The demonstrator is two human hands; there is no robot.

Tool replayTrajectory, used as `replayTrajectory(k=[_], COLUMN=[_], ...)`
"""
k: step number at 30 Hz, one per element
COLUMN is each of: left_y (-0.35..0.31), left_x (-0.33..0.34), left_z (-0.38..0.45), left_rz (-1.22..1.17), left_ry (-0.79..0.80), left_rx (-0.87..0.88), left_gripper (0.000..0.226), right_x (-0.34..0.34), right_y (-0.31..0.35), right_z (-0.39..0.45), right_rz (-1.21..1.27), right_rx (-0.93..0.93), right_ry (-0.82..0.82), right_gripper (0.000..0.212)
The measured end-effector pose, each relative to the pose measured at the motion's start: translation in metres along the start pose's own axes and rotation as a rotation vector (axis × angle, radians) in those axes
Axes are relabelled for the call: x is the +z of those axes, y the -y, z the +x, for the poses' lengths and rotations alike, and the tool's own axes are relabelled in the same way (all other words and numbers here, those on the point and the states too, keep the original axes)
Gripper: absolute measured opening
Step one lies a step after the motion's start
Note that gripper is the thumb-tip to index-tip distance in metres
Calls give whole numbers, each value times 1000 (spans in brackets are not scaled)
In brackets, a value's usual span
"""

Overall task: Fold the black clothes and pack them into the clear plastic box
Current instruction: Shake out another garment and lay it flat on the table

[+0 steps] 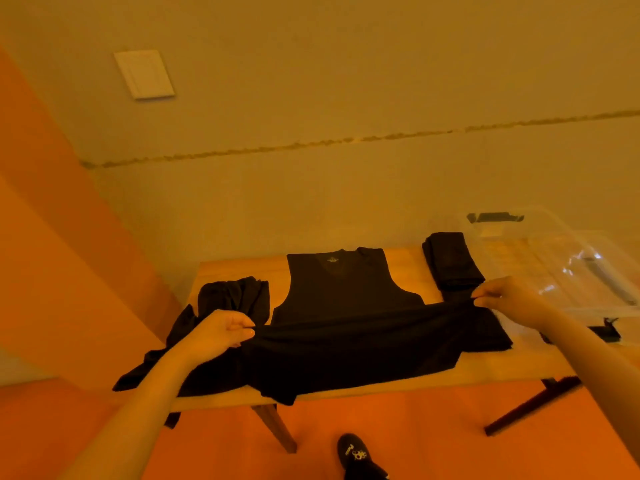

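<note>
Grip: left hand (221,332) and right hand (507,299) pinch a fold of the sleeveless top (341,306), one at each end.
Beyond the grip: the top's neckline, flat on the table (398,379).
Left of the left grip: unfolded clothes pile (235,296).
Behind the right grip: folded garment (452,261).
Right of it: plastic box (568,268).

A bare strip of desk (239,268) is showing behind the crumpled pile (235,296). The folded stack (452,261) is sitting just beside the clear box (571,268), blocking that side.
</note>
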State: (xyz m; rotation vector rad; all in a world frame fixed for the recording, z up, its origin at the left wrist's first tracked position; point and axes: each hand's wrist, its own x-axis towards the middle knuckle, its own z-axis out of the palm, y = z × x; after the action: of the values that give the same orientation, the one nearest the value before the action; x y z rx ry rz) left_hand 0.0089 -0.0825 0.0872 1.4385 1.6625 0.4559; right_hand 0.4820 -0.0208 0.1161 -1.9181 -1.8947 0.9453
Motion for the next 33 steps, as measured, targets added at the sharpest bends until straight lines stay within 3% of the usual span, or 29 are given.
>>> replayTrajectory(k=[6, 13, 19, 26, 31, 33], left_y=[-23, -39, -55, -49, -15, -3], left_x=[-9, -1, -19, -34, -14, 10], left_z=[54, 73, 108, 219, 309, 325], left_rz=[-150, -164, -95, -38, -13, 53], left_ry=[-209, -422, -403, -316, -518, -605], left_rx=[-22, -16, 14, -134, -146, -215], left_gripper=[10, 13, 10, 15, 18, 36], right_x=[-13, -20, -25, -11, 32, 58], right_y=[13, 24, 40, 36, 16, 9], right_z=[58, 84, 128, 258, 354, 367], right_rz=[-7, -26, -12, -102, -128, -196], right_rx=[-1, -3, 6, -5, 53, 74], right_ry=[-68, -120, -72, 43, 6, -103], right_gripper=[13, 20, 19, 16, 21, 32])
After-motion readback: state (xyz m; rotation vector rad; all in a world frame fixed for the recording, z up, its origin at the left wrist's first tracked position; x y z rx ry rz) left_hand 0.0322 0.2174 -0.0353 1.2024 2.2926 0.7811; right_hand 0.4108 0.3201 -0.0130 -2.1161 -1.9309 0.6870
